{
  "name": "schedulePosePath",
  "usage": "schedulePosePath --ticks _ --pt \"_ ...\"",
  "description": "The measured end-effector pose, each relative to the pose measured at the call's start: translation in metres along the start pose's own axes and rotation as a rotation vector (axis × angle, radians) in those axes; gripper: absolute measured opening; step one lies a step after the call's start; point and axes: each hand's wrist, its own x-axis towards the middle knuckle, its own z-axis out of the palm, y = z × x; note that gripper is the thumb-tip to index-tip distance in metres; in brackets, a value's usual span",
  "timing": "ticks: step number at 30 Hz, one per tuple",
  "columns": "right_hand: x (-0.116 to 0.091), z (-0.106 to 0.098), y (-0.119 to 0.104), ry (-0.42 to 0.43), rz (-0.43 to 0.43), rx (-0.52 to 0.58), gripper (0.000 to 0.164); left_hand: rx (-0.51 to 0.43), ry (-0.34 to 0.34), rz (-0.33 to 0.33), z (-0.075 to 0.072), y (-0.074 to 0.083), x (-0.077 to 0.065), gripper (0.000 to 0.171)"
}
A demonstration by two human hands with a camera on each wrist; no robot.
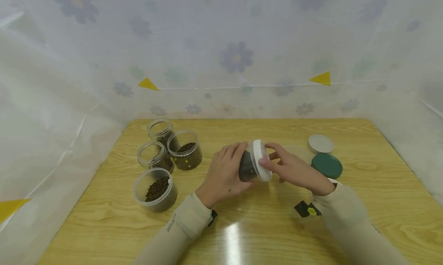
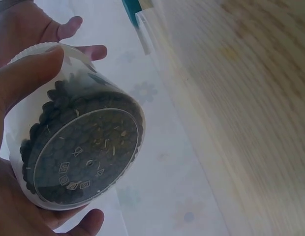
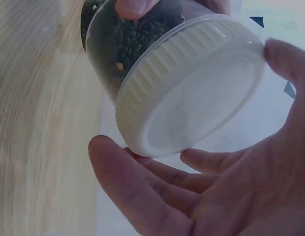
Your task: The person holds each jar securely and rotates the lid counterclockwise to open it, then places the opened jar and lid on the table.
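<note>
A clear plastic jar [image 1: 246,167] of dark seeds or beans is tilted over the middle of the table, its base showing in the left wrist view. The left hand [image 1: 223,172] grips its body, with the thumb on one side and the fingers around the other. A white ribbed lid [image 1: 262,161] sits on the mouth, facing right. At the lid's rim is the right hand [image 1: 294,169], its thumb and fingertips spread around the edge in the right wrist view [image 3: 201,103].
Several lidless clear jars hold dark brown pellets at the left, among them a front jar [image 1: 155,192] and a back jar [image 1: 185,151]. On the right lie a green lid [image 1: 327,165], a whitish lid [image 1: 320,144] and a translucent lid [image 1: 298,152] partly behind the right hand. Patterned sheeting [image 1: 238,57] encloses the table.
</note>
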Motion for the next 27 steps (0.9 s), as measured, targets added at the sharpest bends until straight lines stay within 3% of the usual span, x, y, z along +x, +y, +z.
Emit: schedulePosePath --ticks 11,17,27 --pt "-0.005 0.001 0.004 0.060 -0.205 -0.094 0.087 0.011 -0.004 0.063 -0.001 -0.001 -0.001 0.110" --pt "-0.007 0.000 0.002 0.104 -0.221 -0.128 0.083 -0.015 -0.007 0.108 -0.002 0.002 0.000 0.112" --pt "-0.005 0.001 0.002 0.121 -0.223 -0.099 0.083 0.017 0.035 0.068 -0.002 0.013 0.005 0.114"
